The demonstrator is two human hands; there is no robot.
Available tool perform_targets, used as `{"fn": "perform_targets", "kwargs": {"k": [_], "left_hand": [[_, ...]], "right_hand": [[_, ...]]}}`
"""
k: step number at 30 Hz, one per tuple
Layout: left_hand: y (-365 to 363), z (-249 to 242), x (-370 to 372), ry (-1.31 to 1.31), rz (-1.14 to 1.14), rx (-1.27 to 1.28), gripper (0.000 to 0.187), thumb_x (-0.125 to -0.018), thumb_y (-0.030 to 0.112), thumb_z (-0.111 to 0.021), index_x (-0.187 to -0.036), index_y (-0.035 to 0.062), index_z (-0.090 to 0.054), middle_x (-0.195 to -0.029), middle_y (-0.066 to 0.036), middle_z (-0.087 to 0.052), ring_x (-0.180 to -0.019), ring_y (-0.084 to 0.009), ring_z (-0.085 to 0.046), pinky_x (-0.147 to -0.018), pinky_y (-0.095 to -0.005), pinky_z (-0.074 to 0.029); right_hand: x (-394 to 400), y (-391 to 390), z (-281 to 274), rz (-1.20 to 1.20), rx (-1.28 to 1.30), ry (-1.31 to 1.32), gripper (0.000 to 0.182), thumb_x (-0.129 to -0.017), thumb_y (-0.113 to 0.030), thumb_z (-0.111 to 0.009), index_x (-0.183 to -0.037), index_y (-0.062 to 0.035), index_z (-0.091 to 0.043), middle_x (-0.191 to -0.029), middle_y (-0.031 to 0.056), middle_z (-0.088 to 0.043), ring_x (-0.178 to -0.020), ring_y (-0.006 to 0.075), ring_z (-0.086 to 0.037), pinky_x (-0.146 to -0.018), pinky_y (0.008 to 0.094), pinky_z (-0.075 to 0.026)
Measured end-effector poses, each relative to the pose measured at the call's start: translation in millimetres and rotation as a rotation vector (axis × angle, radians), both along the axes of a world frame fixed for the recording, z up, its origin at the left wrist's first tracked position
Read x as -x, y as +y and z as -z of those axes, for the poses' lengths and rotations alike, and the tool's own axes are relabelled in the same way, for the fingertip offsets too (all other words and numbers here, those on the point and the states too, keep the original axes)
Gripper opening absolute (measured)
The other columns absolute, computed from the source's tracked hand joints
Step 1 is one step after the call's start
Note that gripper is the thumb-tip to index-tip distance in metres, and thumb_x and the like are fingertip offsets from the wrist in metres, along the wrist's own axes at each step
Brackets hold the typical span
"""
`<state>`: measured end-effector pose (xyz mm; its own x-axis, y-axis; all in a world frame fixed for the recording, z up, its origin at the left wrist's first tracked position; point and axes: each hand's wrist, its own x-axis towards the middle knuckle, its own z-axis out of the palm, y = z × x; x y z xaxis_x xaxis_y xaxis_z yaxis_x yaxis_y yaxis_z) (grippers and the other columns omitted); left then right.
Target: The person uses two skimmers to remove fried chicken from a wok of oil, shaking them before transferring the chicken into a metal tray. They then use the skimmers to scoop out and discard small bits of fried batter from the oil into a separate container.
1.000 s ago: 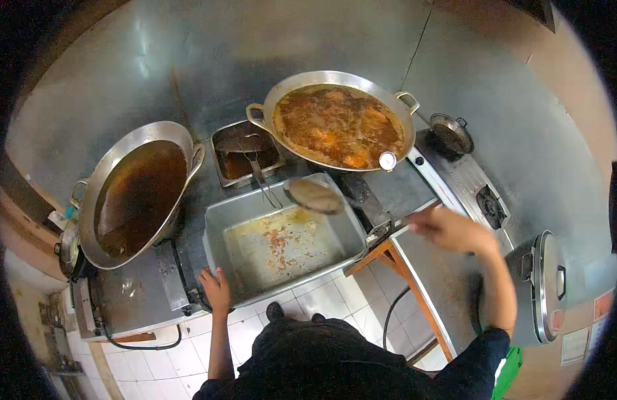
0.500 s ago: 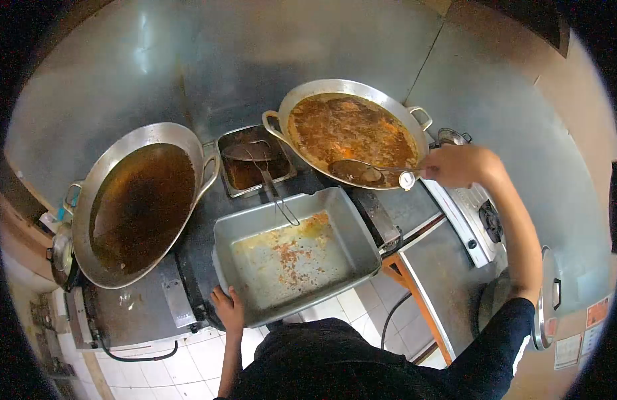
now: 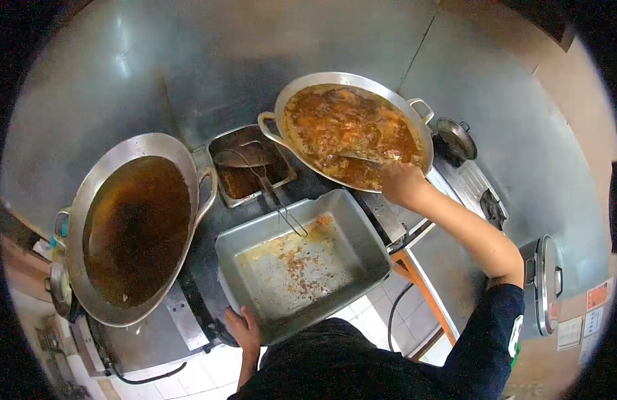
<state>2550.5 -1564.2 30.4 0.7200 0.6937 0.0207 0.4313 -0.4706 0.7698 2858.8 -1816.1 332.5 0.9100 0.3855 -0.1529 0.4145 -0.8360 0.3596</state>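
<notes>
My right hand is closed around the handle of a skimmer, over the near right rim of the right wok. The skimmer's head is sunk in brown, bubbling liquid with orange-brown pieces. At the near left corner of a grey tub, my left hand rests against its outer side, fingers apart. Greasy residue and brown crumbs cover the tub's floor.
On the left stands another wok of dark oil. Between the woks, a wire strainer lies over a metal pan, its handle reaching over the tub. A gas stove and lidded pot stand to the right.
My right hand has moved left and toward me over the wok, and the skimmer's head has gone under the liquid. My left hand stays by the tub. The view has shifted slightly.
</notes>
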Motion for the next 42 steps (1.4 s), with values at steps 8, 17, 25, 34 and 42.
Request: {"fn": "perform_targets", "kwargs": {"k": [8, 17, 25, 34, 42], "left_hand": [[-3, -9, -2, -0.053, -0.004, 0.096, 0.053, -0.095, 0.033, -0.041, -0.120, -0.0133, -0.035, -0.111, -0.035, -0.047, -0.103, -0.0451, -0.048, -0.090, -0.0431, -0.037], [2, 16, 5, 0.038, -0.022, 0.122, 0.065, -0.095, 0.038, -0.041, -0.127, -0.0165, -0.030, -0.115, -0.036, -0.049, -0.105, -0.0449, -0.050, -0.092, -0.0410, -0.038], [-2, -5, -2, 0.066, -0.080, 0.262, 0.063, -0.095, 0.040, -0.043, -0.128, -0.0124, -0.032, -0.109, -0.031, -0.055, -0.099, -0.0378, -0.056, -0.086, -0.0394, -0.041], [-10, -6, -5, -0.024, -0.097, 0.063, 0.047, -0.095, 0.037, -0.044, -0.114, -0.0064, -0.042, -0.063, -0.009, -0.051, -0.055, -0.0156, -0.045, -0.052, -0.0310, -0.037], [-7, 6, 0, 0.061, -0.125, -0.009, 0.065, -0.094, 0.041, -0.046, -0.132, -0.0095, -0.031, -0.050, -0.005, -0.039, -0.047, -0.0119, -0.041, -0.044, -0.0294, -0.031]], "right_hand": [[-45, -25, 30, -0.075, -0.076, -0.211, 0.019, -0.079, -0.012, -0.051, -0.084, -0.0006, -0.065, -0.084, 0.0214, -0.066, -0.080, 0.0345, -0.066, -0.068, 0.0404, -0.055], [-131, -47, 25, 0.088, -0.106, -0.067, 0.021, -0.077, -0.013, -0.051, -0.089, -0.0008, -0.063, -0.086, 0.0227, -0.065, -0.084, 0.0359, -0.065, -0.071, 0.0440, -0.053], [-149, -57, 17, 0.097, -0.152, -0.121, 0.023, -0.078, -0.012, -0.049, -0.093, 0.0002, -0.062, -0.096, 0.0240, -0.063, -0.089, 0.0365, -0.064, -0.076, 0.0435, -0.052], [-174, -65, 16, -0.044, -0.078, -0.035, 0.023, -0.079, -0.013, -0.051, -0.096, -0.0007, -0.062, -0.098, 0.0224, -0.063, -0.093, 0.0359, -0.063, -0.077, 0.0433, -0.052], [-196, -96, 35, -0.054, -0.255, -0.026, 0.025, -0.081, -0.015, -0.050, -0.097, -0.0003, -0.062, -0.095, 0.0229, -0.064, -0.088, 0.0351, -0.064, -0.072, 0.0443, -0.052]]}}
